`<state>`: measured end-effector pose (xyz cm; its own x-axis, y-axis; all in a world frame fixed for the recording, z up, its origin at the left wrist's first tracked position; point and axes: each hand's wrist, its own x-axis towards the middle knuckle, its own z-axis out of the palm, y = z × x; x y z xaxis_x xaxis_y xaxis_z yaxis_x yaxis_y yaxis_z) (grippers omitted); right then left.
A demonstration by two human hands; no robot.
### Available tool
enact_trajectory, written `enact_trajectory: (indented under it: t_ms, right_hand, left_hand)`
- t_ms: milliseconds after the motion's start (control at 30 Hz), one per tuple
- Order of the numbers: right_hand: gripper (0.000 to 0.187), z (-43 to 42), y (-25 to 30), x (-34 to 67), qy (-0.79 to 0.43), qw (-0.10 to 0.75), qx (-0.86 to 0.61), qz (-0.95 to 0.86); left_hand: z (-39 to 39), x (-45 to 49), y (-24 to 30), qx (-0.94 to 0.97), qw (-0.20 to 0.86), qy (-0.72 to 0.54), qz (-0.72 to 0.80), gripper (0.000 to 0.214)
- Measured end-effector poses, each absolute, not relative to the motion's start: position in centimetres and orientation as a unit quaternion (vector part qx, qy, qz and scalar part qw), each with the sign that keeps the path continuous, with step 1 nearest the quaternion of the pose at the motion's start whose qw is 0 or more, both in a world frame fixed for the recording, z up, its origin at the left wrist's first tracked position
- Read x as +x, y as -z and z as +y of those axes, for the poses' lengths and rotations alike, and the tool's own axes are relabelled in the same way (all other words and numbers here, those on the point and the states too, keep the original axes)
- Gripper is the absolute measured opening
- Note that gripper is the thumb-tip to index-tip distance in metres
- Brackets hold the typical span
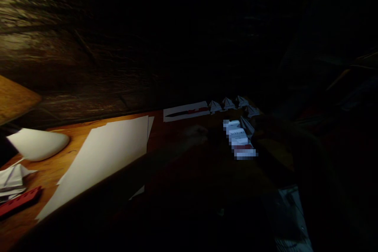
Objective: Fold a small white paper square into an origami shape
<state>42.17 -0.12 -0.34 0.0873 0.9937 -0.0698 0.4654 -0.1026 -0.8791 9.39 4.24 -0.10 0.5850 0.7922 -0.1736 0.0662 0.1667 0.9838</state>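
Note:
The picture is very dark. A dim, smeared shape that looks like my left arm stretches from the lower left across the large white sheets (112, 149), and my left hand (197, 132) is a faint blur at its end. My right hand (265, 126) is only a dark outline beside a small folded paper piece (247, 125) and a blurred-out white and red item (240, 141). No fingers can be made out on either hand. Beyond them, several small folded paper figures (228, 103) stand in a row on the wooden table (73, 130).
A knife with a red handle (189, 112) lies on a strip of paper at the back. At the left are a white curved paper shape (38, 143), folded paper (13, 179) and a red flat tool (20, 201). The right side is in darkness.

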Motion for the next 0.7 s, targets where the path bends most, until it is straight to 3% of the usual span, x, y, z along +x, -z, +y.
enact_trajectory:
  t_ms: [100, 333, 700]
  right_hand:
    - [0.020, -0.1, 0.2, 41.7, -0.509, 0.396, -0.564, -0.515]
    - [0.023, -0.3, -0.9, 38.2, -0.574, 0.410, -0.505, -0.498]
    - [0.028, 3.8, -1.3, 42.1, -0.205, 0.350, -0.745, -0.530]
  left_hand:
    - [4.5, 10.3, 0.3, 0.549, 0.689, -0.293, 0.372, 0.015]
    - [4.1, 8.4, 0.7, 0.493, 0.717, -0.325, 0.371, 0.019]
    - [4.3, 8.3, 4.0, 0.529, 0.605, -0.404, 0.437, 0.023]
